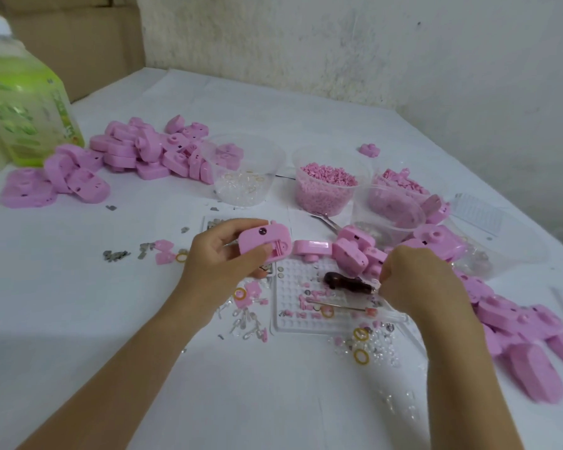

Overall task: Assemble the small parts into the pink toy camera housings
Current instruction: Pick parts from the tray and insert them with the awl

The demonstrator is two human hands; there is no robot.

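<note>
Forearms [127, 368] reach over the tabletop [111, 303]. The left grip [221, 254] clamps one pink housing [264, 246] just above the tray [290, 287]. The right grip [416, 280] curls over the tray's small parts (holding any? cannot tell). Heaped housings [137, 151] suggest much work remains.

One pink plastic toy camera housing [264, 243] sat tilted in the left hand [215, 254] — dark dot on its upper face. Small pink and clear parts [309, 302] lay on a dimpled clear tray [286, 287] just below.
</note>
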